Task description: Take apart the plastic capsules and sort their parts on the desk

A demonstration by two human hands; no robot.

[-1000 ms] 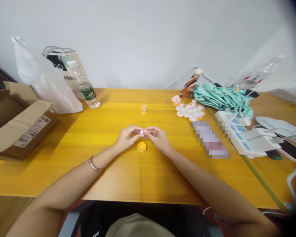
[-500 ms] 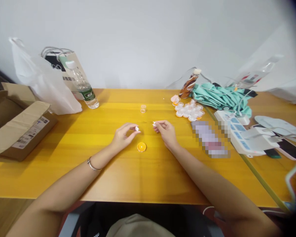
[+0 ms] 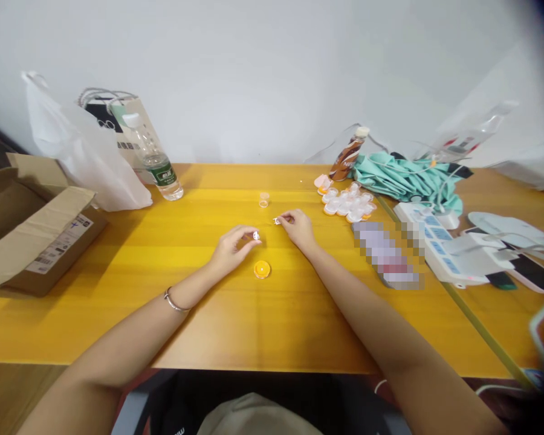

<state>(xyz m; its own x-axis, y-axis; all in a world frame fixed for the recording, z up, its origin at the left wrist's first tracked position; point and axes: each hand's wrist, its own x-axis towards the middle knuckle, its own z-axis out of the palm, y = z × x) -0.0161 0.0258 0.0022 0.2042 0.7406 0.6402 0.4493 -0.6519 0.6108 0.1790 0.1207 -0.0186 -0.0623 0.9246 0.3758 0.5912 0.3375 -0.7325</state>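
My left hand pinches a small white piece with dark markings between thumb and fingertips; its exact kind is too small to make out. Another small white piece is held in the fingertips of my right hand, a little farther back and to the right. Just in front of my left fingertips lies a round orange-slice disc with a clear rim. Beyond both hands stands a small clear round container on the wooden table.
Right of my right hand are a cluster of clear, orange-based cups, a blurred-out phone, a power strip, a brown bottle and teal fabric. On the left are a cardboard box, a white plastic bag and a water bottle.
My right hand has moved slightly left and away from me with its white piece, lowering toward the table. My left hand has shifted very little.
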